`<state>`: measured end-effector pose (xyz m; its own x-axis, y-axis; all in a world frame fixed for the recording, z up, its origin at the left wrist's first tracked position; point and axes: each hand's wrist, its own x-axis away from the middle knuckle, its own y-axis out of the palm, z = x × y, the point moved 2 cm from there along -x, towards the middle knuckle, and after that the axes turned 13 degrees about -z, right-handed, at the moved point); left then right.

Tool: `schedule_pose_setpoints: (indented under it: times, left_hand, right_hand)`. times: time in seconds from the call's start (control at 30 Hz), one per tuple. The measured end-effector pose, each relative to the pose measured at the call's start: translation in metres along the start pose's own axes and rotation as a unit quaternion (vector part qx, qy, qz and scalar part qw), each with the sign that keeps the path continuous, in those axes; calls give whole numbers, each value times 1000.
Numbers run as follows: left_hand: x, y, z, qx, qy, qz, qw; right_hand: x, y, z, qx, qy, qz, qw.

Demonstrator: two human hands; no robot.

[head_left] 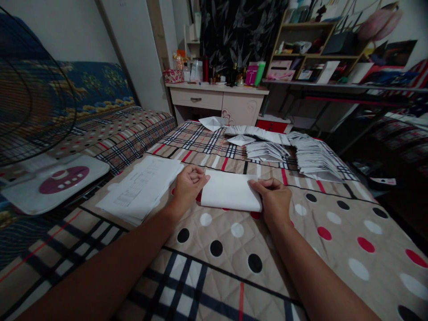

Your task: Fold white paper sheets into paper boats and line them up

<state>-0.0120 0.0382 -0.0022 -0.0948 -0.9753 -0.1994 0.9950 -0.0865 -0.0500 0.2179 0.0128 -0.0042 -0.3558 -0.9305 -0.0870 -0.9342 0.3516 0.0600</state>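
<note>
A white sheet of paper (230, 191), folded into a rectangle, is stretched between my two hands just above or on the bedspread. My left hand (189, 187) has its fingers curled, with the thumb against the paper's upper left edge. At the other end, my right hand (277, 198) pinches the right edge between thumb and curled fingers. Left of my left hand lies a loose stack of printed sheets (140, 189). Beyond the folded sheet sit folded paper pieces: a fanned pile (266, 151), a long row (316, 158) curving to the right, and a single piece (213, 122) farthest back.
Everything rests on a bed with a dotted and plaid bedspread (234, 249). A fan (30, 89) with a white base (63, 180) stands at the left. Behind the bed are a white dresser (197, 99) crowded with bottles and a shelf unit (309, 55).
</note>
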Motion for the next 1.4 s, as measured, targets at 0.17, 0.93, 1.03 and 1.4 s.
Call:
schedule_pose_setpoints:
  times: [0.17, 0.93, 1.03, 1.4]
  left_hand:
    - [1, -2, 0, -155, 23, -26, 987]
    - [-8, 4, -3, -459, 171, -278, 826]
    - [-8, -6, -3, -413, 142, -327, 838]
    - [-10, -11, -9, -382, 113, -363, 843]
  right_hand:
    - [-7, -4, 6, 171, -42, -53, 983]
    - [-12, -1, -5, 478, -61, -125, 867]
    - [-13, -2, -3, 472, -61, -130, 870]
    - [30, 38, -47, 303, -211, -160, 915]
